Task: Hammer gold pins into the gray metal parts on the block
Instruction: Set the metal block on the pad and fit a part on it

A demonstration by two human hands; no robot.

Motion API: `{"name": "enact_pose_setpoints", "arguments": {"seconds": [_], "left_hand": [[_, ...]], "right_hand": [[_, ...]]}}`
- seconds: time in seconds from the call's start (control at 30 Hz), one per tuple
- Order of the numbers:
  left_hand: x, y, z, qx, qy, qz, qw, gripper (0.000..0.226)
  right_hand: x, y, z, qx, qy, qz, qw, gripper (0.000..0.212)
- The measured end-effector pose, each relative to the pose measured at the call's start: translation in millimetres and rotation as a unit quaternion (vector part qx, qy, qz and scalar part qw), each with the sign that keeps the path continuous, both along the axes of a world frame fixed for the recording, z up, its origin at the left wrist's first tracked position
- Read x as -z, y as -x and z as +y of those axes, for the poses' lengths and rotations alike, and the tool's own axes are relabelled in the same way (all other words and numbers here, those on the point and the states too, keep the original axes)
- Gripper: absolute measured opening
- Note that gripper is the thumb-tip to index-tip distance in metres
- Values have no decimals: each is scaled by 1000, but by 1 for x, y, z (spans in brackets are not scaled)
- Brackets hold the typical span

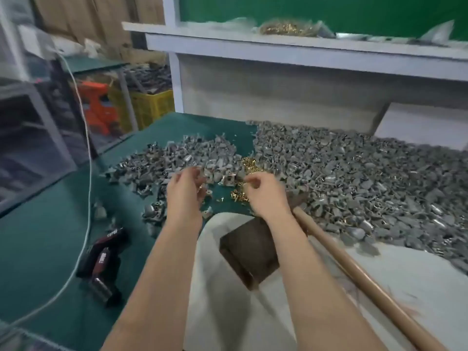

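Gold pins (pixel 247 164) lie between the piles of gray parts (pixel 354 173), beyond the block (pixel 249 252); the left hand (pixel 186 192) and right hand (pixel 266 198) curl above them, contents blurred beyond telling, so best seat 1 pin straight in 1 part before lifting the hammer (pixel 354 269).

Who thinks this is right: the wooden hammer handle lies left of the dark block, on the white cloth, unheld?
No: the head view shows the wooden hammer handle lying right of the dark block, on the white cloth, held by neither the left hand nor the right hand.
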State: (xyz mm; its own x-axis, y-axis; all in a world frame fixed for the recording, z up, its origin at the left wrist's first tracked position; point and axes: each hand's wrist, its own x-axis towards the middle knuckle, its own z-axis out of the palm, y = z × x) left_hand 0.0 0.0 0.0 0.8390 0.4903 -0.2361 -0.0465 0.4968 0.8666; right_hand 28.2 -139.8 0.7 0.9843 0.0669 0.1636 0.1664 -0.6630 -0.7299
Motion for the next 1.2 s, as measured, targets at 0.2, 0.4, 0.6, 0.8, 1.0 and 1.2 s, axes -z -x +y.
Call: {"name": "enact_pose_setpoints", "arguments": {"seconds": [0.2, 0.4, 0.6, 0.8, 1.0, 1.2], "left_hand": [[8, -24, -2, 27, -57, 42, 997, 15], [11, -25, -12, 73, -85, 55, 992, 10], [8, -23, -14, 82, -112, 53, 989, 14], [7, -25, -15, 88, -110, 66, 988, 9], [7, -23, -9, 99, -139, 54, 984, 20], [-3, -12, -5, 132, -115, 3, 984, 11]], "right_hand": [[15, -40, 37, -17, 251, 69, 965, 35], [18, -52, 38, 6, 268, 34, 963, 19], [19, -52, 29, -12, 260, -6, 966, 25], [21, -57, 33, -33, 299, 7, 954, 28], [0, -50, 21, -27, 83, -44, 995, 17], [-21, -26, 22, -171, -47, -30, 984, 17]]}}
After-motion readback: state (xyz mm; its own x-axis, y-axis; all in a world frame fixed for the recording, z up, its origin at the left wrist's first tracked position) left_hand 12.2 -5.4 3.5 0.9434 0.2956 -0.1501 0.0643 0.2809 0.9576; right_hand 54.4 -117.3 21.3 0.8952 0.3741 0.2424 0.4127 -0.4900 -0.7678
